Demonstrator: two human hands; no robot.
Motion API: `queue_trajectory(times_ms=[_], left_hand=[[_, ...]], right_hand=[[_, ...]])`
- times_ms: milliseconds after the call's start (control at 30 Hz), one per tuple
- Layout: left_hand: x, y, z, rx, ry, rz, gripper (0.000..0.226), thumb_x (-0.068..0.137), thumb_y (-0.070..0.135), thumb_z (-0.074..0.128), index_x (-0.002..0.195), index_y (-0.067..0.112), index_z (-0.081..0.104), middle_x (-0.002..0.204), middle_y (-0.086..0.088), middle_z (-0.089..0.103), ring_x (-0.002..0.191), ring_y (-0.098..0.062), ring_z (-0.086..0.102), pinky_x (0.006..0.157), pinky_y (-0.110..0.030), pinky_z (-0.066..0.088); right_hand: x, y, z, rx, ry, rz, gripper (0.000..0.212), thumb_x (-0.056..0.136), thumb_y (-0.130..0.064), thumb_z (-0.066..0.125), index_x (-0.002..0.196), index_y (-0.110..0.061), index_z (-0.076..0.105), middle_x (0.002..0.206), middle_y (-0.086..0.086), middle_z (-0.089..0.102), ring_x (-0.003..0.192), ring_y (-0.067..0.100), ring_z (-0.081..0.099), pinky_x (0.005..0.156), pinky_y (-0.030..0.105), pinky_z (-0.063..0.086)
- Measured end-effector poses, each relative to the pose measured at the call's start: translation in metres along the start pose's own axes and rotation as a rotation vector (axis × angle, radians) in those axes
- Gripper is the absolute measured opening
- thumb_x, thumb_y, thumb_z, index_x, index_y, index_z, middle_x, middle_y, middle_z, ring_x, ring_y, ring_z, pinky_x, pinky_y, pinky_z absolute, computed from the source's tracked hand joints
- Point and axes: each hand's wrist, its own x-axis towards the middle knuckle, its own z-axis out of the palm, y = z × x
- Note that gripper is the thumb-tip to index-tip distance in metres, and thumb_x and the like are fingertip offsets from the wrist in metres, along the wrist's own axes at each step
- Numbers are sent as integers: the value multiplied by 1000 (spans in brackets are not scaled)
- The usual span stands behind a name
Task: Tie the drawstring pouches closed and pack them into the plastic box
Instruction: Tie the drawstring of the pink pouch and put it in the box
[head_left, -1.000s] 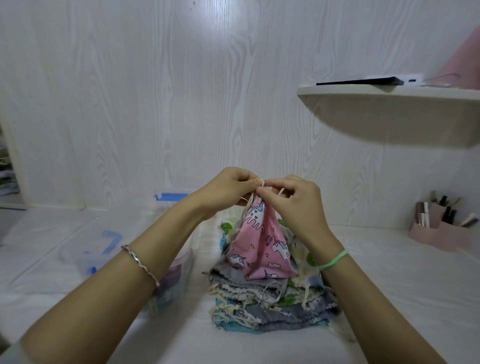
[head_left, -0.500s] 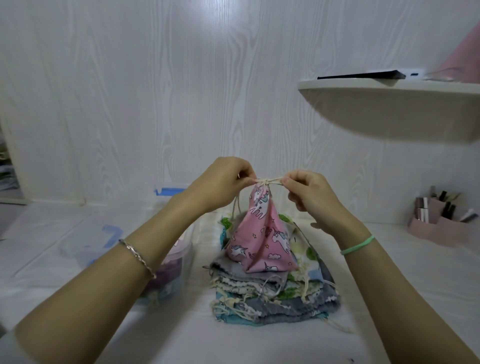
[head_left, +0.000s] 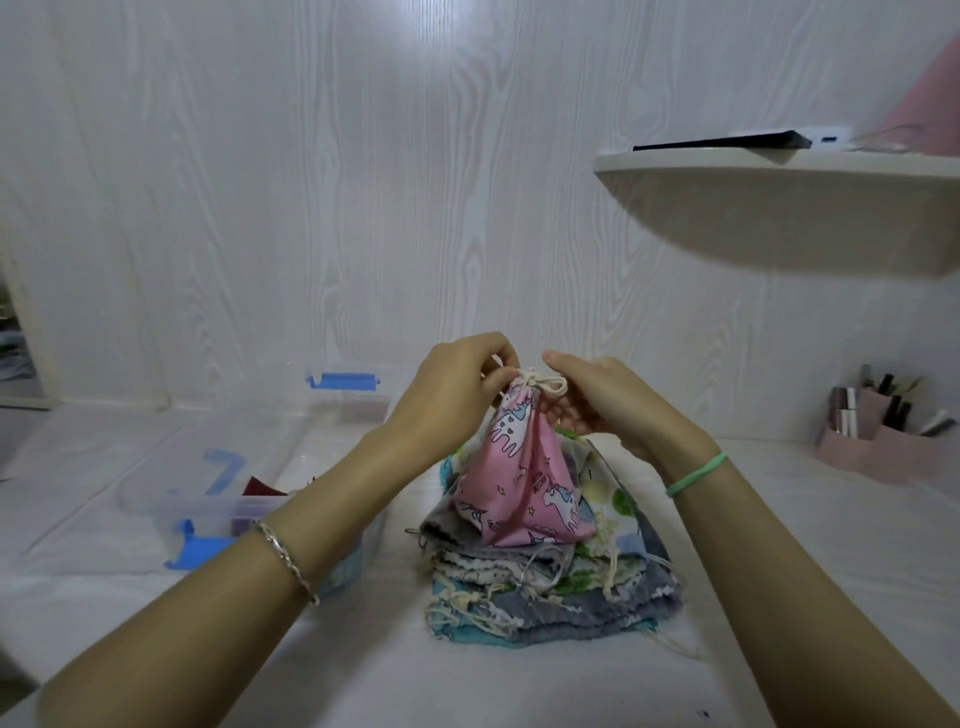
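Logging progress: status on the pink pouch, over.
Left hand pinches drawstring at neck; right hand at loop, grip unclear. Pink pouch cinched, upright on pouch stack. Plastic box open, left.

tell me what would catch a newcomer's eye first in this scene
The pink unicorn pouch stands out first, held upright at the centre. The left hand and right hand pinch its cream drawstring at the gathered neck. Just beneath it is a stack of other pouches, and to the left is a clear plastic box with blue latches.
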Motion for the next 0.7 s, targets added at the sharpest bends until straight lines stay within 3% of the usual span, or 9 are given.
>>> queue_trajectory(times_ms=[100,267,433,500,600,633,700], left_hand=[[-4,3,3,-126,38,-29,8,90,17,64,83,19,68,76,3,71,68,-10,68,72,-32,58],[-7,7,5,-314,59,-105,5,85,12,70,82,15,72,77,-1,73,74,-16,71,74,-39,59],[-8,9,6,-374,92,-163,3,82,15,72,80,16,74,75,2,73,75,-15,71,75,-39,60],[-9,10,6,-429,97,-182,4,82,16,72,80,14,74,75,-1,73,74,-17,71,75,-36,60],[-8,11,6,-545,86,-229,1,81,12,74,82,11,74,75,-7,73,70,-16,70,72,-29,58],[-8,11,6,-562,102,-236,4,79,10,76,82,10,74,75,-7,73,69,-15,69,72,-28,58],[-10,14,8,-589,154,-233,10,75,5,78,82,9,72,77,-8,72,69,-12,68,71,-25,58]], right_hand=[[-1,-2,-1,-14,-56,72,48,88,-52,59,70,-9,70,61,7,65,45,12,51,49,23,37],[1,-3,-5,105,-38,113,21,80,-30,72,76,-9,69,61,4,62,48,11,52,47,21,36],[-1,-3,-11,167,39,68,12,81,-15,71,78,-3,72,65,10,63,45,9,53,44,18,36],[-1,-2,-11,163,100,-24,13,85,-16,69,81,-4,74,74,11,67,56,12,57,52,20,43],[0,-3,-10,243,135,-128,13,91,-15,63,91,-8,74,88,9,73,79,17,63,79,29,51],[1,-4,-10,286,130,-135,13,92,-14,62,93,-8,73,89,8,74,79,17,63,79,30,50],[3,-7,-7,331,137,-135,11,91,-14,63,90,-9,73,82,7,72,65,11,59,66,23,47]])
